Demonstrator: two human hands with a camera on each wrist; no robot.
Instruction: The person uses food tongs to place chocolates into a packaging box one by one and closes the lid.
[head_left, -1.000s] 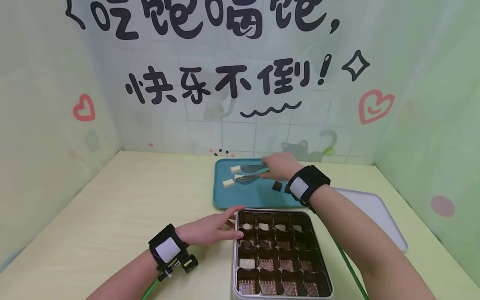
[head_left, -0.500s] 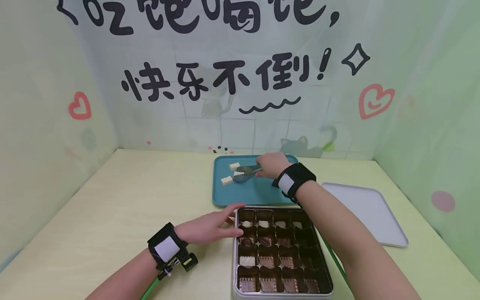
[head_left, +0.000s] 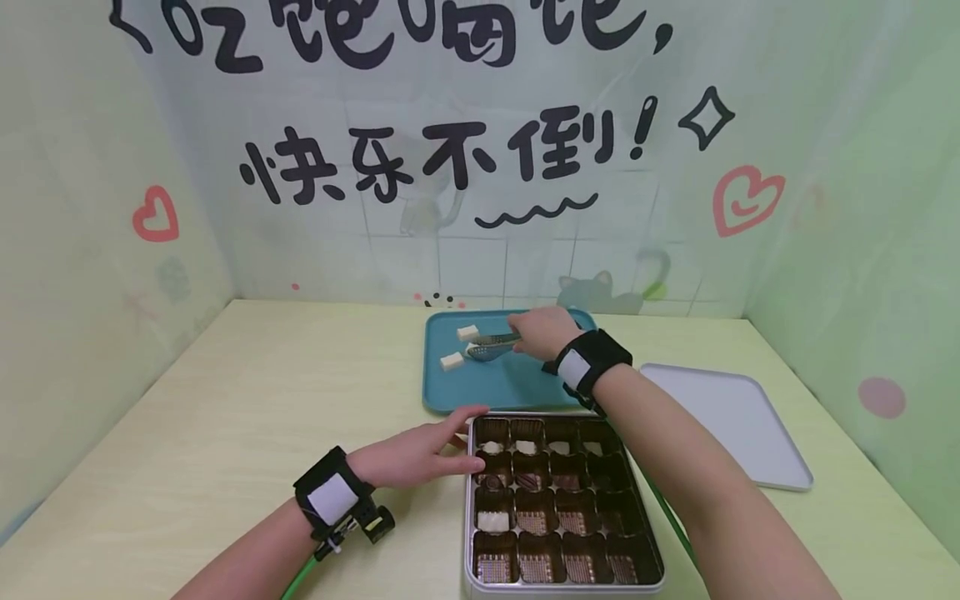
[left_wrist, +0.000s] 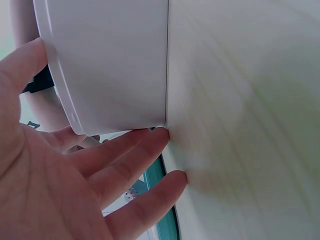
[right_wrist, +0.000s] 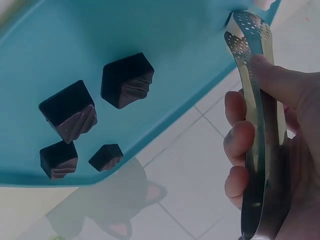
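"What does the right hand (head_left: 545, 332) hold?"
"The tongs (right_wrist: 265, 165), gripped with fingers curled round one side and thumb on the other. Their tips straddle a white block (head_left: 470, 347) on the blue tray (head_left: 517, 383); I can't tell whether they pinch it."
"Other blocks?"
"Two loose white blocks (head_left: 452, 362) lie at nine and ten o'clock on that tray. In the right wrist view, four dark blocks (right_wrist: 127, 80) lie around eight o'clock from the tips."
"And the left hand (head_left: 408, 457)?"
"Fingers spread, touching the box (head_left: 566, 589) near ten o'clock. Beyond the box's twelve o'clock edge lies the blue tray; a pale tray (head_left: 735, 433) lies toward two."
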